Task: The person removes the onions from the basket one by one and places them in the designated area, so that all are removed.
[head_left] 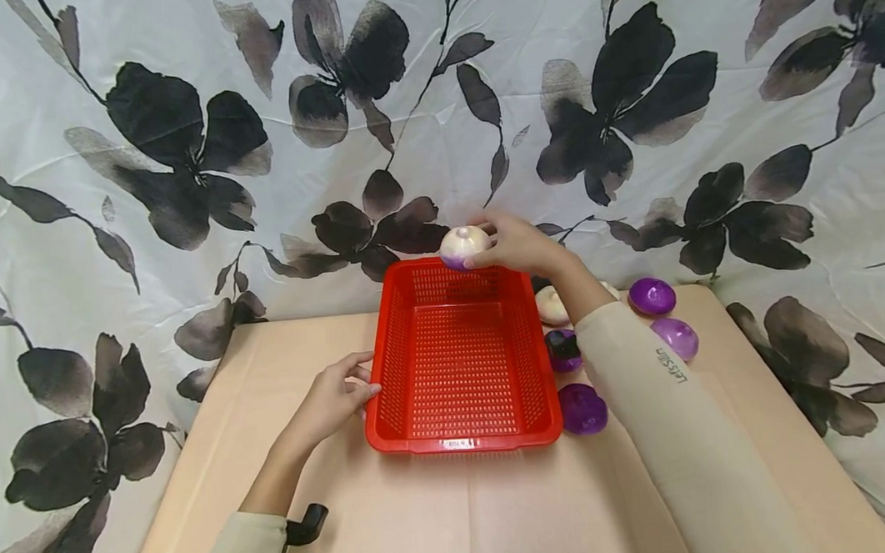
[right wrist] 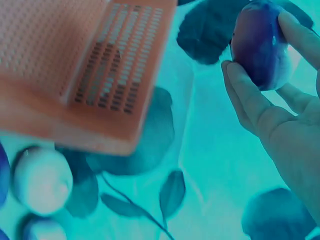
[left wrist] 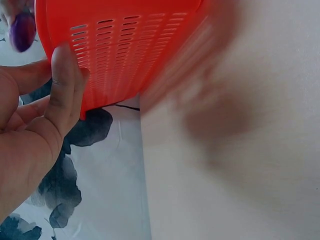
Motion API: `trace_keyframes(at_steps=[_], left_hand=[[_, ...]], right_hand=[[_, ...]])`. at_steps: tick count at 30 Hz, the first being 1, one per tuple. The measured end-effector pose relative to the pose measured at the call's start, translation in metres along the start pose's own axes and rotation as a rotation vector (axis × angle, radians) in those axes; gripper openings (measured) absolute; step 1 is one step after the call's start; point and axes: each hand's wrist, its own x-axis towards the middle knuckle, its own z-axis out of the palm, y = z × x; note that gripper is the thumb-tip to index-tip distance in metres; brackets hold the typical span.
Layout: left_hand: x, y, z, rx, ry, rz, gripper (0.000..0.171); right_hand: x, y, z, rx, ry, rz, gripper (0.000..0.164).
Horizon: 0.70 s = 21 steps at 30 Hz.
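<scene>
A red perforated plastic basket (head_left: 463,444) sits in the middle of the table in the head view. At its left side, my left hand (head_left: 336,395) pinches the rim between thumb and fingers; the left wrist view shows fingertips against the basket's outer wall (left wrist: 115,45). Over the basket's far edge, my right hand (head_left: 519,243) holds a white-and-purple onion (head_left: 463,244) with its knobbed end up. In the right wrist view, thumb and fingers grip this onion (right wrist: 257,45) from its sides, apart from the basket.
Right of the basket lie several onions: a dark purple one (head_left: 583,409), a glossy purple one (head_left: 651,296), a lighter purple one (head_left: 675,339) and a whitish one (head_left: 552,306). My right forearm partly covers this group. A floral cloth (head_left: 467,167) hangs behind the table (head_left: 425,520).
</scene>
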Motion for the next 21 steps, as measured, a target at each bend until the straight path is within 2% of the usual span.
trace_keyframes(at_steps=[8,13,18,21], left_hand=[[-0.002,0.001,0.001,-0.016,0.006,-0.005,0.061],[-0.001,0.001,0.001,-0.015,0.000,-0.001,0.060],[0.001,0.000,0.000,0.003,0.003,-0.001,0.059],[0.002,0.000,0.000,0.006,0.002,-0.003,0.059]], right_hand=[[-0.041,0.020,-0.025,-0.010,-0.029,-0.058,0.067],[-0.069,0.042,-0.040,-0.050,-0.010,-0.057,0.070],[-0.095,0.068,-0.050,-0.020,-0.026,-0.022,0.071],[-0.110,0.085,-0.052,-0.014,-0.039,-0.046,0.070]])
